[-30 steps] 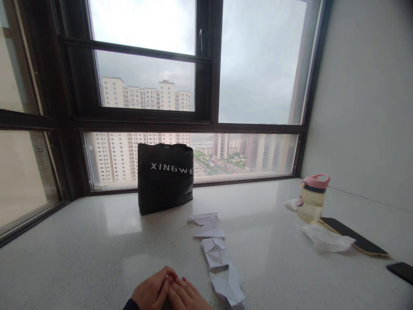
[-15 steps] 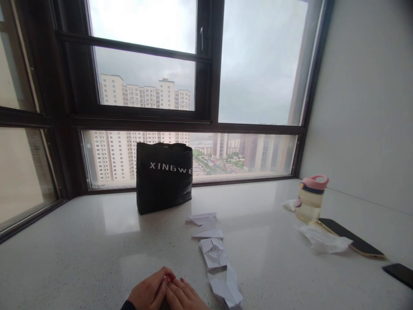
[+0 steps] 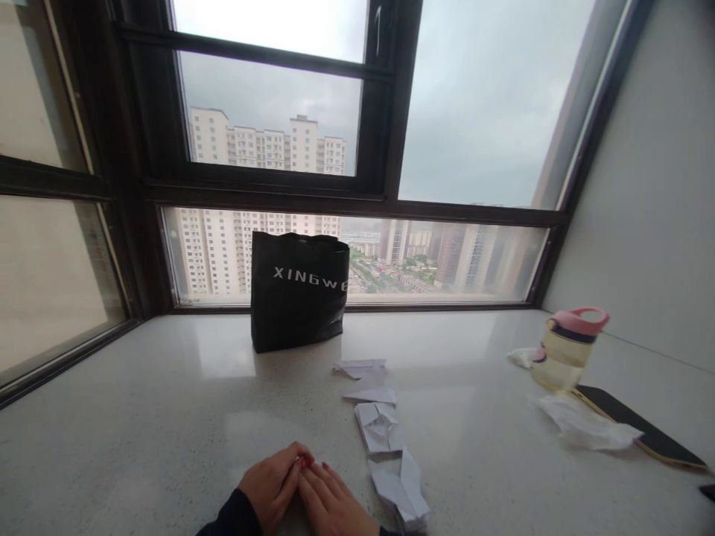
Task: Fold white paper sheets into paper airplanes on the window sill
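My left hand [image 3: 275,484] and my right hand [image 3: 334,500] rest together on the white speckled countertop [image 3: 139,447], fingertips touching. The left fingers are bent and closed, with the thumb alongside; nothing shows in them. My right fingers lie stretched out side by side, pointing toward the left hand. Nearest the right hand is a folded white paper piece [image 3: 399,487]. Beyond it lie a squarish folded paper [image 3: 380,428], a flat pointed paper fold [image 3: 372,395] and another folded paper [image 3: 360,368], in a row leading toward the window. The space under the hands is hidden.
A black bag [image 3: 299,298] with white lettering stands by the window [image 3: 357,257]. To the right are a pink-lidded bottle [image 3: 567,353], a crumpled tissue [image 3: 586,424], another white crumple [image 3: 521,358] and a dark phone [image 3: 642,424]. A dark object [image 3: 708,492] is cut off at the right edge.
The camera view has shifted and tilted slightly, so the hands and the papers appear a little further right and higher. Both hands stay together in the same pose.
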The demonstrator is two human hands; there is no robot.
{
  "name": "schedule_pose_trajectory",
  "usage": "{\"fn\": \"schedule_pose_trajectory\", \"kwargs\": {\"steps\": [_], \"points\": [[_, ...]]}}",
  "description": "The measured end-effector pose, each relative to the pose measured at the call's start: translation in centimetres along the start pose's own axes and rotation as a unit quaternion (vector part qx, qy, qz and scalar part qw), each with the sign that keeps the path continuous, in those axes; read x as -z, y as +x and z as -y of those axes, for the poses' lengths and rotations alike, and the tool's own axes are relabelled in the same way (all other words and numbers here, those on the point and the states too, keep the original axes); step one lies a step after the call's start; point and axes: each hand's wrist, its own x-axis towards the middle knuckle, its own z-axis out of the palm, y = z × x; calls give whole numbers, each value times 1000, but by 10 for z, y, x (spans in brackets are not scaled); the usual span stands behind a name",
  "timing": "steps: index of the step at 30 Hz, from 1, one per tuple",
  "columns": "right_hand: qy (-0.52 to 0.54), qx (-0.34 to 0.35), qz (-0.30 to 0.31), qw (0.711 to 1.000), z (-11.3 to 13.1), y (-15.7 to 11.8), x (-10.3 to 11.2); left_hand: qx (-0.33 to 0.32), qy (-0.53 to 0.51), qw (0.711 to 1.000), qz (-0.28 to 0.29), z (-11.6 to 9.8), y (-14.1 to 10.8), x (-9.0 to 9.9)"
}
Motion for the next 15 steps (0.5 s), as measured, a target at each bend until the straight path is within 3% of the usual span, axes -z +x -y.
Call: {"fn": "schedule_pose_trajectory", "kwargs": {"steps": [6,11,13,15], "points": [[54,27,135,989,-4,8,28,4,-1,1000,7,0,-1,0],[104,-59,159,980,8,15,39,44,-28,998,-21,-1,1,1],[160,-70,187,967,4,31,58,64,-56,996,-19,-3,3,2],[199,-162,198,946,-12,53,82,84,-84,993,-15,-7,6,2]]}}
